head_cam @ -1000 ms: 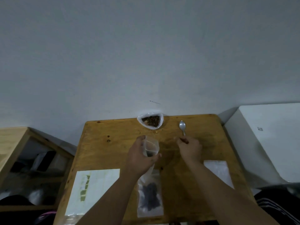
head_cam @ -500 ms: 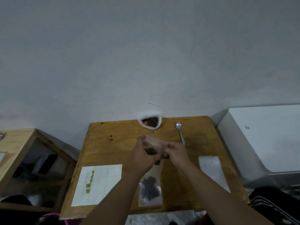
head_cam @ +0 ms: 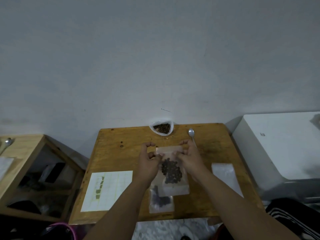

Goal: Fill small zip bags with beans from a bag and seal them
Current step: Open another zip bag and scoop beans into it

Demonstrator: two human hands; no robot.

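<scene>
Nearest on the worn wooden table (head_cam: 124,153), a flat clear zip bag of dark beans (head_cam: 160,200) lies under the lower edge of a second clear zip bag holding dark beans (head_cam: 172,172). The left hand (head_cam: 149,161) and right hand (head_cam: 189,157) each pinch an end of this bag's top strip between thumb and curled fingers. Farther off, a metal spoon (head_cam: 191,134) lies right of the open white plastic bag of brown beans (head_cam: 161,129) at the wall
</scene>
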